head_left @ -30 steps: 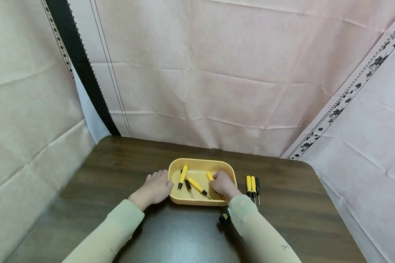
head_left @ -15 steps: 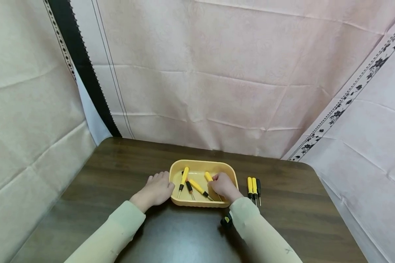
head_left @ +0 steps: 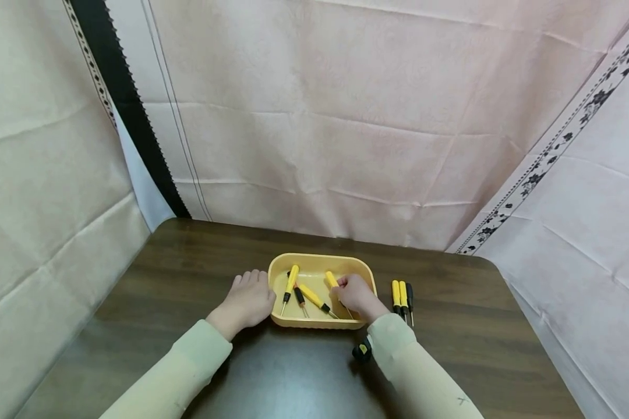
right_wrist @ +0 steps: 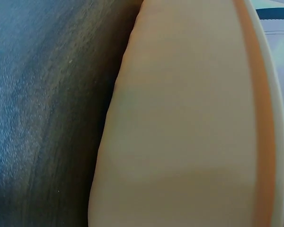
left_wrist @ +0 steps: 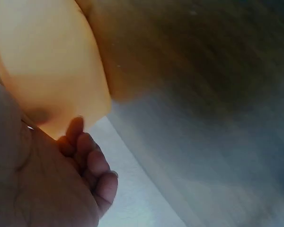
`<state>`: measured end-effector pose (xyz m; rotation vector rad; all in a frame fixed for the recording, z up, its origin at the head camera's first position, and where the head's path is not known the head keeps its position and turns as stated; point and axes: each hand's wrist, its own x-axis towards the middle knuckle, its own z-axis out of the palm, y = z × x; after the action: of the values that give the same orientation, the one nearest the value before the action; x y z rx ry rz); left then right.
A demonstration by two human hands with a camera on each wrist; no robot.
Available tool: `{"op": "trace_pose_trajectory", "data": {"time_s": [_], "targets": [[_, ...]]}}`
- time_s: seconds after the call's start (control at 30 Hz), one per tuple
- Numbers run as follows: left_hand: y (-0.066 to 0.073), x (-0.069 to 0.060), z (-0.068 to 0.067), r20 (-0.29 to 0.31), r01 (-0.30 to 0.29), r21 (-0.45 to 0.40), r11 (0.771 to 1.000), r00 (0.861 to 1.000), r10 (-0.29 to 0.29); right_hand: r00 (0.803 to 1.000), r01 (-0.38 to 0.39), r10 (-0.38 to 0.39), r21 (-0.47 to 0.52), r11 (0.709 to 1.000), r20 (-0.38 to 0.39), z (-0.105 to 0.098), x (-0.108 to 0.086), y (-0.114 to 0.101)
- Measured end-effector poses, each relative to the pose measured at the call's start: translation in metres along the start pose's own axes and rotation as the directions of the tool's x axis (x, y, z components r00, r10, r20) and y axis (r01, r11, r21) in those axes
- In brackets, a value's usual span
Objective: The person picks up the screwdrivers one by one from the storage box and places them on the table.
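Observation:
A yellow tray (head_left: 320, 323) stands on the table with several screwdrivers in it. My left hand (head_left: 246, 299) holds its left end; in the left wrist view the fingers (left_wrist: 98, 163) lie against the outer wall, bent. Inside the tray's right part, my right hand (head_left: 356, 294) pinches a yellow-handled screwdriver (head_left: 331, 279), partly hidden by the fingers. Left of it lie two more yellow-handled screwdrivers (head_left: 290, 280) and a black-handled screwdriver (head_left: 299, 295). The right wrist view has only the tray's wall (right_wrist: 189, 104) filling its middle, so the grip is out of sight there.
Right of the tray, two yellow-handled screwdrivers (head_left: 400, 294) and a black-handled one (head_left: 410, 294) lie side by side on the dark wooden table (head_left: 482, 331). A small black object (head_left: 361, 351) with a yellow mark sits by the right cuff. Cloth (head_left: 314, 145) hangs behind.
The pinched screwdriver's handle leans slightly more to the left than a second ago, and the right hand has shifted a little. The left hand keeps its place on the tray.

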<state>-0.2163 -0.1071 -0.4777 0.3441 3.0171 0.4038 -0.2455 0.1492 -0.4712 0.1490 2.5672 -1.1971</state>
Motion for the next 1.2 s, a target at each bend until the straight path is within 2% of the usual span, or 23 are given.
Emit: {"op": "trace_pose_trajectory", "data": {"time_s": [0.17,0.37,0.47,0.6,0.77,0.93,1.1,1.2], "targets": [[0.005,-0.003,-0.008,-0.070,-0.047,0.080,0.996,0.996,0.053,0.998,0.061,-0.059,0.055,0.997,-0.029,-0.004,-0.002,-0.002],[-0.001,-0.003,-0.008,-0.085,-0.090,0.155,0.984,0.991,0.104,0.995,0.102,-0.100,0.142,0.985,-0.026,-0.014,-0.004,-0.001],[-0.007,-0.001,-0.008,-0.094,-0.105,0.155,0.982,0.988,0.120,0.994,0.108,-0.106,0.200,0.974,-0.022,-0.020,-0.005,-0.002],[-0.009,0.004,-0.008,-0.098,-0.099,0.141,0.985,0.989,0.113,0.994,0.112,-0.107,0.274,0.955,-0.031,-0.030,-0.007,-0.004],[-0.004,0.006,-0.008,-0.080,-0.078,0.108,0.991,0.993,0.087,0.992,0.119,-0.100,0.351,0.929,-0.073,-0.042,-0.014,-0.003],[0.000,0.005,-0.010,-0.068,-0.050,0.115,0.992,0.996,0.058,0.988,0.141,-0.101,0.430,0.892,-0.115,-0.054,-0.018,-0.002],[0.002,0.008,-0.010,-0.023,-0.010,0.066,0.998,1.000,0.012,0.984,0.163,-0.109,0.460,0.873,-0.142,-0.073,-0.019,0.011],[0.003,0.009,-0.008,0.018,-0.010,0.021,1.000,1.000,0.010,0.983,0.160,-0.099,0.465,0.871,-0.153,-0.090,-0.022,0.027]]}}
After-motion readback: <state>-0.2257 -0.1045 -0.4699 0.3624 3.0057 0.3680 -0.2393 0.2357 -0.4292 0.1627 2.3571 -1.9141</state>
